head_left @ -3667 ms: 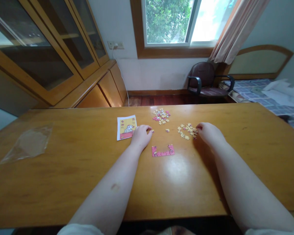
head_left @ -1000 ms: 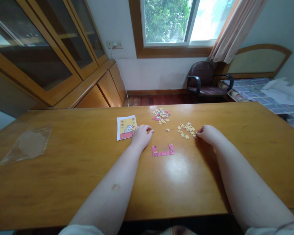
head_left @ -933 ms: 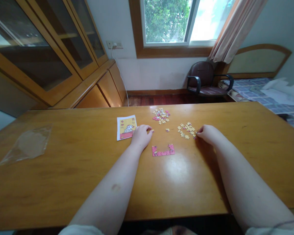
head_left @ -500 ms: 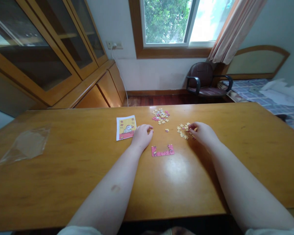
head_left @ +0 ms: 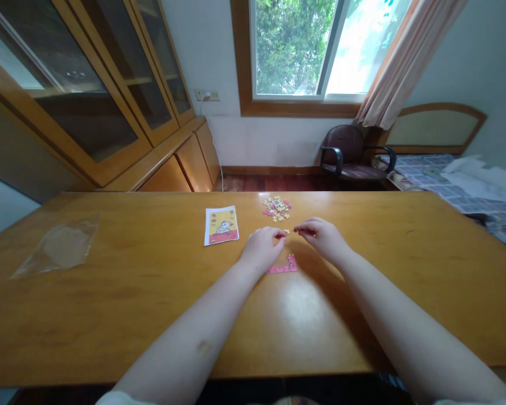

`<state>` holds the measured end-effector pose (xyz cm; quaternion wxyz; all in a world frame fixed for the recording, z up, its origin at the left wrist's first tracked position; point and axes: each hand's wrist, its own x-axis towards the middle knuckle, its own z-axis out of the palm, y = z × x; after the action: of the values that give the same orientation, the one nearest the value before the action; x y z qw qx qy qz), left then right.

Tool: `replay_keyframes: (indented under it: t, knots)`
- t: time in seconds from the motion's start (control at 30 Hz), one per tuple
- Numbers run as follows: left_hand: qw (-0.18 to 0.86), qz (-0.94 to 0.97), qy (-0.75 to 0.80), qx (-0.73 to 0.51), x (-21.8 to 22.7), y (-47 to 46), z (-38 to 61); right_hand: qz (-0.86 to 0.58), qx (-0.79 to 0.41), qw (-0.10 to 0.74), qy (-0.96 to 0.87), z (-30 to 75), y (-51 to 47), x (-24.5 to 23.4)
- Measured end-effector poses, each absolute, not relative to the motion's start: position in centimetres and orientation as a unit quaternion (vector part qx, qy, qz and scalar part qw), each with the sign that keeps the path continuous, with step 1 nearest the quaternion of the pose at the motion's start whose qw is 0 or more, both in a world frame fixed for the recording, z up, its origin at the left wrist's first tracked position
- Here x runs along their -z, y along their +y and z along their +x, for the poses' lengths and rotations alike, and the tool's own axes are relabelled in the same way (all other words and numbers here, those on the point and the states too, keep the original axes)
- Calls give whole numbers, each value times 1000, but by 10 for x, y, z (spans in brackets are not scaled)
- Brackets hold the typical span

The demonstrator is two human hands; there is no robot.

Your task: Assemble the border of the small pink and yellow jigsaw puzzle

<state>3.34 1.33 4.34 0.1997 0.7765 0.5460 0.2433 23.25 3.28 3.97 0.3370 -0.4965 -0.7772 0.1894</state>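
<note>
Bringing both hands in toward the middle of the table point(head_left: 109, 304): the right hand point(head_left: 324, 239) over from the cluster at the right, the left hand point(head_left: 265, 247) over from beside the card point(head_left: 221, 225), baring all of that print. Pinching with the right thumb and forefinger, apparently on a dark piece point(head_left: 295, 229), too small to make out well. Curling the left fingers beside a yellow piece point(head_left: 287, 231), at or just past the tips; impossible to confirm a grip there. Setting fingertips to face fingertips across a narrow gap, no longer well apart. Covering the left part of the pink puzzle point(head_left: 283, 269) with the left hand, leaving just the bottom strip and right side in sight. Hiding the cluster too, probably behind the right hand. Leaving the heap point(head_left: 277, 209) undisturbed beyond, and the bag point(head_left: 61, 247) well off to the left. Shifting, by the look of it, from sorting to handling chosen pieces, with nothing visibly added to the puzzle.
</note>
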Motion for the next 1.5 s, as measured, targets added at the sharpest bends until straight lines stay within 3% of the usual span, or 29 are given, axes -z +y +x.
replay_keyframes:
  t: [0.13,0.4,1.07,1.5]
  knots:
    - [228,771,545,-238,-33,29,41,-515,-200,336,-763,232,49,-33]
    - [103,807,534,-229,-20,43,25,-483,-173,379,-770,229,49,3]
    - [150,798,531,-241,-15,44,34,-529,-203,396,-723,214,46,2]
    - [172,787,538,-249,-14,44,34,-489,-134,347,-789,217,45,2]
